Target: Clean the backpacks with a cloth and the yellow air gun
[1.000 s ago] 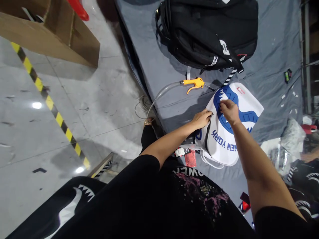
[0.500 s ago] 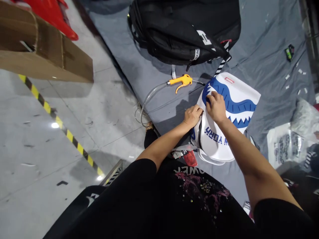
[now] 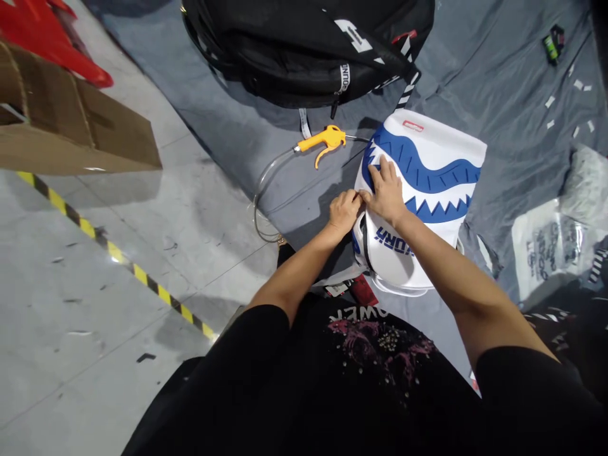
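A white backpack (image 3: 441,142) with blue jagged shapes and blue lettering lies on a grey cloth in front of me. My left hand (image 3: 344,209) pinches the backpack's left edge, fingers curled at the side near the zip. On the front panel rests my right hand (image 3: 386,191), its fingers spread and its thumb reaching toward the left hand. Just left of the bag's top lies an orange air gun (image 3: 323,140) with a clear hose, its thin nozzle reaching the bag's edge. Red and white tags (image 3: 363,290) hang at the bag's lower left.
A large black bag (image 3: 294,57) lies beyond the white one. Plastic packaging (image 3: 546,247) is on the right, with small white scraps and a green-black item (image 3: 552,47) above. On the floor at left stand a cardboard box (image 3: 114,136) and yellow-black tape (image 3: 126,263).
The view has shifted, so most things sit further left and higher. My right hand's fingers have gone from curled to spread, and it is closer to my left hand.
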A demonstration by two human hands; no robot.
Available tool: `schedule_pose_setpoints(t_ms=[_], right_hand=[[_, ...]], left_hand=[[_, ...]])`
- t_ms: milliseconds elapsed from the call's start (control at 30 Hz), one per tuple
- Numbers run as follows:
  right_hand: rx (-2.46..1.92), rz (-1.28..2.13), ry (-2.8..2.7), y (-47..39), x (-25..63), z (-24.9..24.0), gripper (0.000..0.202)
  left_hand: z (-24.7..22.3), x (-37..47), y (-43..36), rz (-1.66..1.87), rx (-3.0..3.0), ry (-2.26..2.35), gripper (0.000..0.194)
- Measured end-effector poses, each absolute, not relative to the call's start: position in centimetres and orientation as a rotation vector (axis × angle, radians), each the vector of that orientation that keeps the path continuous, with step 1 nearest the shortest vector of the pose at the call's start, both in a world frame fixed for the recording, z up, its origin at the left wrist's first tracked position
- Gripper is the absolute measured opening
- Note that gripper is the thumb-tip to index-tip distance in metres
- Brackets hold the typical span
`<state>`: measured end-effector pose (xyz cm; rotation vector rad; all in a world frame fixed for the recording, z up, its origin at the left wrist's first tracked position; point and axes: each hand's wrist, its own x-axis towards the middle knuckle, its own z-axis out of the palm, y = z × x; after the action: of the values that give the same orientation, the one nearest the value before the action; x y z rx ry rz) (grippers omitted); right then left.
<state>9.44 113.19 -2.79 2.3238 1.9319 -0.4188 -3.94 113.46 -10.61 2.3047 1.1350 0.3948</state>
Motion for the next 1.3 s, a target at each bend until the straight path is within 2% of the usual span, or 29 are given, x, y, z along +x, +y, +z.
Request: schedule_pose_setpoints(t_ms=[100,200,367,500,567,633,733,800,833,900,933,967,1100,1300], right_hand=[[2.377,-0.392,1.885,113.2,9.9,-4.0,0.061],[2.378,-0.426,1.924,113.5,10.8,-4.7,0.063],[2.412,-0.538,1.883,113.9,11.0,-5.4,0.075],[2.441,-0.548,1.767,115.0,10.4,-6.7,0.081],[2.493,-0.534,1.726,116.0,10.5,-7.0,0.078],[2.562,-0.555,1.739,116.7,10.9,-6.4,0.076],[2.623,-0.701,1.883,114.5,11.1,-2.5,0.072],[2.711,-0.839,1.897,109.9,9.9,1.0,0.058],[2.795,-0.931,1.784,106.8,8.8,2.6,0.050],[2.892,-1.394,1.371,100.4,5.4,4.5,0.050],[2.910,-1.648,1.189,97.7,3.4,4.7,0.047],[2.953,-1.696,1.143,95.5,1.5,4.4,0.045],[3.260,-1.640,1.073,93.4,-3.6,1.1,0.038],[3.476,-1.686,0.985,94.9,-4.4,-1.1,0.028]], left_hand=[[-9.9,-3.6,113.6,0.381,2.235,1.187,0.043],[-8.8,-4.8,114.3,0.403,2.289,1.054,0.044],[-6.4,-6.6,115.7,0.205,2.304,0.996,0.034],[-3.6,-9.3,112.7,-0.013,2.366,0.639,0.026],[-2.2,-10.9,109.3,-0.100,2.341,0.500,0.023],[-1.2,-11.9,105.9,-0.145,2.249,0.642,0.024],[-0.6,-12.0,103.2,-0.188,2.137,0.863,0.030],[-0.4,-11.8,103.0,-0.207,2.124,0.889,0.031],[-0.2,-11.7,103.1,-0.213,2.130,0.882,0.030],[0.3,-11.7,103.3,-0.226,2.162,0.857,0.028],[0.5,-11.8,103.3,-0.230,2.186,0.846,0.026],[0.8,-11.8,103.2,-0.235,2.209,0.841,0.024],[1.2,-11.9,102.1,-0.257,2.239,0.847,0.023],[0.2,-13.2,102.7,-0.085,1.972,0.716,0.027]])
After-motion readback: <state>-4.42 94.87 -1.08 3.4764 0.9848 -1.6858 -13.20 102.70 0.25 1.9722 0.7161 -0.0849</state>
